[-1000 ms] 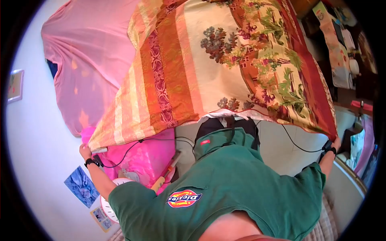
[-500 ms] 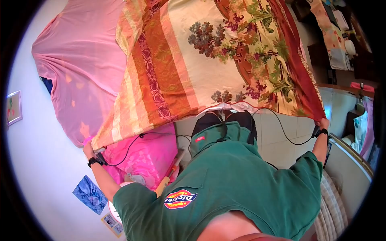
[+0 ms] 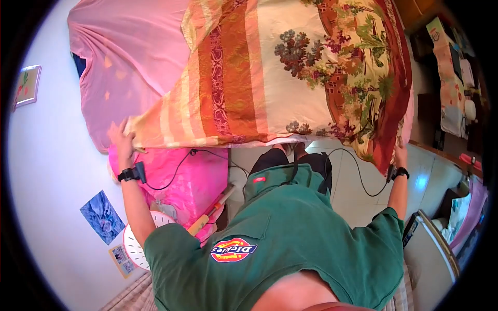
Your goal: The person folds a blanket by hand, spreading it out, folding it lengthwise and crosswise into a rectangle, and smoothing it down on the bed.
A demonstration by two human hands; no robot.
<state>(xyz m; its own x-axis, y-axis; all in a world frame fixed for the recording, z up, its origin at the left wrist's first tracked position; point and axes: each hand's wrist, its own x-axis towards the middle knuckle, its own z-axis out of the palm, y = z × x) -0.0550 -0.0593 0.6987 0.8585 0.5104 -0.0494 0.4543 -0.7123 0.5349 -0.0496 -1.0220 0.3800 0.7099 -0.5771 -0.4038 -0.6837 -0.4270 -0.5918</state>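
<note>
Plaid fabric [image 3: 129,298] closest, low by wall. White slotted thing [image 3: 136,243] beside pink bag [image 3: 181,199], pretty crowded on your left. Tiled floor [image 3: 363,181] below, black cable [image 3: 358,170] looping across. Your left fingers [image 3: 128,136] spread at patterned cover's [image 3: 295,111] corner, can't tell grip; right fingers [image 3: 400,151] closed on its red edge. Cover overlaps pink sheet [image 3: 124,52]; cluttered worktop [image 3: 448,78] far right.

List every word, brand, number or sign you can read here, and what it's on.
"Dickies", upside down: patch on the green shirt.
Red tag near the waist: too small to read.
Small wall card: too small.
Patterned runner, far right: mark too blurred.
</note>
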